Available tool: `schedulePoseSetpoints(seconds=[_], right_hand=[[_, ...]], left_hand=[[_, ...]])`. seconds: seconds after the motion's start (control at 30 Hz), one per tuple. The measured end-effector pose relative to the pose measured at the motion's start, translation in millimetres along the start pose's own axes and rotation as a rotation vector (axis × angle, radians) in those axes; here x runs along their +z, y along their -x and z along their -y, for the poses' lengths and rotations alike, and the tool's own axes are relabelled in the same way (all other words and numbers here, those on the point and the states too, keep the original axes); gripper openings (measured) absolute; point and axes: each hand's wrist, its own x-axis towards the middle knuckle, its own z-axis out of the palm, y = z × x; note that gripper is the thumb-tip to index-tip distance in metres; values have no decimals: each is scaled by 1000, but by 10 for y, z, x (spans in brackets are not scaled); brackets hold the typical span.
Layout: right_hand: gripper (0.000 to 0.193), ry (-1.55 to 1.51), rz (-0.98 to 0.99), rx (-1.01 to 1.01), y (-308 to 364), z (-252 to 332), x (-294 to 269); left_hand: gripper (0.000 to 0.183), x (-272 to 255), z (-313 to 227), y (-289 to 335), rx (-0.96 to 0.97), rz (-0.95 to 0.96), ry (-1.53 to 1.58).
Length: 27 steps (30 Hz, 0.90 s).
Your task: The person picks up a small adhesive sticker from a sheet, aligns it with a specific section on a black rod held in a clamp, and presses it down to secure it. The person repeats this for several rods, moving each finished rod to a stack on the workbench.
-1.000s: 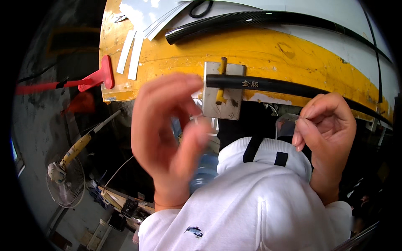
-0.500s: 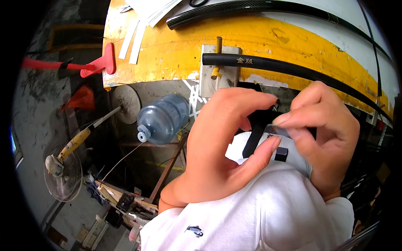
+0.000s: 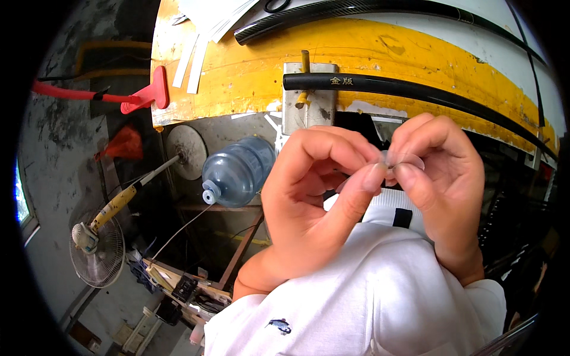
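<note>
Close in front of my white shirt, both hands meet fingertip to fingertip over a small clear piece of film (image 3: pixel 412 159). My right hand (image 3: pixel 448 187) pinches it between thumb and fingers, and its curved transparent edge shows above the right thumb. The thumb and forefinger of my left hand (image 3: pixel 314 193) are closed at the film's left end. Just beyond the hands, a glossy black rod (image 3: pixel 392 88) with gold marks near its end rests across a metal block with a yellow-stained peg (image 3: pixel 302 98) at the bench edge.
On the yellow bench (image 3: pixel 237 83) lie a thicker black rod (image 3: pixel 332 10) and white paper strips (image 3: pixel 185 56). A red-handled tool (image 3: pixel 151 92) juts over its left edge. Below it are a blue water jug (image 3: pixel 240 172) and a standing fan (image 3: pixel 98 246).
My left hand has closed from an open curl and come right to the film. My right hand has moved slightly left with the film, so the fingertips now meet.
</note>
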Motion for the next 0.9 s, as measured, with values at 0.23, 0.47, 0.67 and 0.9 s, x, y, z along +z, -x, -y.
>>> schedulePoseSetpoints(seconds=[0.23, 0.47, 0.67, 0.9], right_hand=[[14, -44, -112, 16, -74, 10, 80], [18, 282, -5, -258, -287, -66, -2], [22, 571, -163, -315, -392, -34, 101], [30, 853, -181, -359, -479, -87, 92]], left_hand=[[16, -152, -55, -38, 62, -55, -313], [17, -364, -145, -257, 331, -22, -776], [19, -417, -159, -547, 358, -45, -958], [20, -475, -109, -651, 279, -2, -1043]])
